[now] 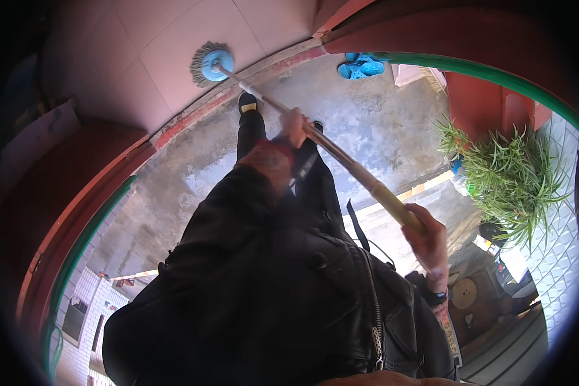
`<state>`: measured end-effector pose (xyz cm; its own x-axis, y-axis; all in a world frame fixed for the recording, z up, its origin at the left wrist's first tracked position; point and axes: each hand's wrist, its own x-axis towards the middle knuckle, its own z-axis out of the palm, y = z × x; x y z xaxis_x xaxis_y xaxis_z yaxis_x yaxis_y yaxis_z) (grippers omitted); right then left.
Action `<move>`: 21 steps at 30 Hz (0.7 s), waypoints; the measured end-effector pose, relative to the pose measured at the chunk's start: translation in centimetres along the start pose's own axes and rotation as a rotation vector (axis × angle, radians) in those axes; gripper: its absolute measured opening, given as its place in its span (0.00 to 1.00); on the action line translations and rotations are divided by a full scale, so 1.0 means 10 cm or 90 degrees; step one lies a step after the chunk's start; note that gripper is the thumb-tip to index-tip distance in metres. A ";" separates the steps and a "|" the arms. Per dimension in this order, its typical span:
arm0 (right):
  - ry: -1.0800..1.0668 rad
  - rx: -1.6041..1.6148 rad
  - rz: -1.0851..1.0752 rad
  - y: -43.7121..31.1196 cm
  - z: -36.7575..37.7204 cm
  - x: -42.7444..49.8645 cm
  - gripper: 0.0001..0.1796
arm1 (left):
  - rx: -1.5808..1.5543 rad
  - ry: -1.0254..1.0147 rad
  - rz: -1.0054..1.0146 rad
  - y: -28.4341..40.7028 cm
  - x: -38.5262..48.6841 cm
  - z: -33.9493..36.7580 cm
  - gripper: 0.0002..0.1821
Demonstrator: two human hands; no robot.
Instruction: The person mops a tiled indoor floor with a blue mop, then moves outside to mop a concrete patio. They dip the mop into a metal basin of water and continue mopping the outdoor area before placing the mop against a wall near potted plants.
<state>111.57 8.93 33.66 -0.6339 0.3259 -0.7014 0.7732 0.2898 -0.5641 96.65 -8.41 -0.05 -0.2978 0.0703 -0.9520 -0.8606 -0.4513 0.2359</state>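
Note:
A mop with a round light-blue head and grey strands (218, 65) rests on the pinkish floor tiles just past the door sill. Its long handle (337, 152) slants down to the right across the view. Around the middle of the handle, near my knees, my left hand (294, 128) is closed. At the yellowish upper end of the handle, my right hand (427, 236) grips it, to the right of my dark jacket. My dark shoe (247, 103) stands close to the sill.
The red-edged sill (198, 111) crosses ahead between red door panels (77, 193). Light-blue clogs (362, 69) lie on the concrete floor by the right panel. A leafy green plant (506, 173) stands at the right beside a white tiled wall (559, 270).

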 end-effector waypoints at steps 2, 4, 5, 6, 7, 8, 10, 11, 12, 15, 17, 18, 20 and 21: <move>0.029 -0.004 0.006 -0.01 -0.17 -0.12 0.16 | 0.004 -0.006 -0.005 -0.17 -0.09 0.23 0.05; 0.071 0.023 0.038 -0.02 -0.28 -0.24 0.16 | 0.016 -0.022 -0.015 -0.28 -0.17 0.49 0.05; 0.086 0.028 0.044 -0.03 -0.34 -0.30 0.15 | 0.017 -0.029 -0.009 -0.35 -0.22 0.62 0.05; 0.101 0.034 0.051 -0.05 -0.39 -0.34 0.15 | 0.040 -0.037 -0.016 -0.40 -0.25 0.76 0.06; 0.115 0.051 0.057 -0.06 -0.44 -0.38 0.15 | 0.061 -0.048 -0.011 -0.45 -0.29 0.88 0.06; 0.141 0.028 0.058 -0.08 -0.47 -0.43 0.13 | 0.049 -0.062 -0.033 -0.50 -0.31 1.00 0.06; 0.164 -0.009 0.062 -0.11 -0.53 -0.50 0.13 | 0.044 -0.102 -0.050 -0.55 -0.35 1.20 0.06; 0.171 -0.024 0.062 -0.12 -0.54 -0.54 0.13 | 0.054 -0.126 -0.051 -0.57 -0.36 1.28 0.06; 0.184 -0.046 0.086 -0.13 -0.54 -0.57 0.13 | 0.081 -0.128 -0.059 -0.58 -0.37 1.35 0.07; 0.204 -0.041 0.083 -0.10 -0.50 -0.66 0.13 | 0.077 -0.182 -0.102 -0.58 -0.46 1.43 0.07; 0.221 -0.006 0.089 -0.03 -0.43 -0.70 0.14 | 0.061 -0.143 -0.084 -0.51 -0.53 1.41 0.05; 0.225 0.024 0.089 0.02 -0.37 -0.69 0.14 | 0.058 -0.141 -0.084 -0.46 -0.56 1.37 0.05; 0.197 0.120 0.098 0.13 -0.23 -0.64 0.15 | 0.059 -0.152 -0.034 -0.29 -0.58 1.23 0.05; 0.170 0.122 0.093 0.19 -0.13 -0.58 0.18 | 0.076 -0.148 -0.025 -0.16 -0.55 1.15 0.05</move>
<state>116.66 8.77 37.25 -0.4791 0.5829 -0.6563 0.8299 0.0573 -0.5550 94.87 2.15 7.05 -0.3378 0.2946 -0.8939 -0.9123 -0.3363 0.2339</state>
